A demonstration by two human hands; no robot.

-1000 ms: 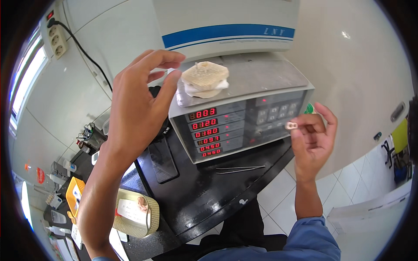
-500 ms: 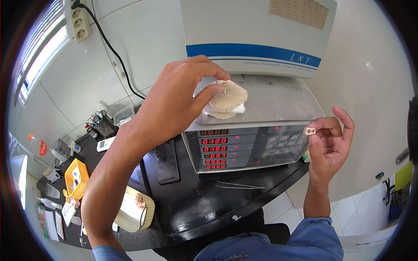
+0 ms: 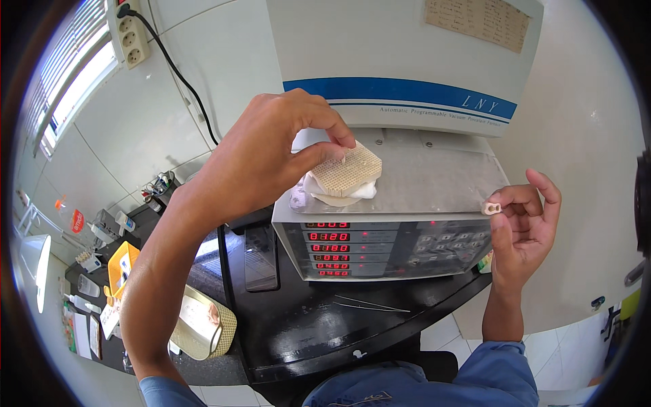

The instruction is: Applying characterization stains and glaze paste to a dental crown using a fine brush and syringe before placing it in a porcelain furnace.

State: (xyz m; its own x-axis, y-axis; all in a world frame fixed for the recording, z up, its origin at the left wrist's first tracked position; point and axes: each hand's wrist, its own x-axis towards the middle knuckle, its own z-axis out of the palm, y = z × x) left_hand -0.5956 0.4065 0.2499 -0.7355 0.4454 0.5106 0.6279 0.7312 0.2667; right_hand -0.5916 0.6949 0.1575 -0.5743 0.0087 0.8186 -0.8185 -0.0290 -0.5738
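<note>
My left hand [image 3: 281, 139] reaches over the pale honeycomb firing tray [image 3: 356, 173], which lies on white wadding on the furnace's metal top. Its thumb and index finger pinch a small pale peg [image 3: 344, 159] at the tray's surface, partly hidden by the fingertips. Off to the right, in front of the furnace's right edge, my right hand [image 3: 522, 234] holds a small tooth-coloured dental bridge [image 3: 492, 208] between thumb and index finger. Two hollows show in the bridge; the other fingers are loosely curled.
The porcelain furnace [image 3: 397, 247] has lit red displays, with its big white upper housing [image 3: 407, 54] behind. Metal tweezers [image 3: 371, 305] lie on the black worktop in front. A phone-like black slab [image 3: 261, 261], a woven basket [image 3: 224, 336] and a yellow basket [image 3: 122, 268] are to the left.
The view has shifted slightly. My left fingertips have come lower and closer together at the tray. My right hand still holds the dental bridge, now turned a little.
</note>
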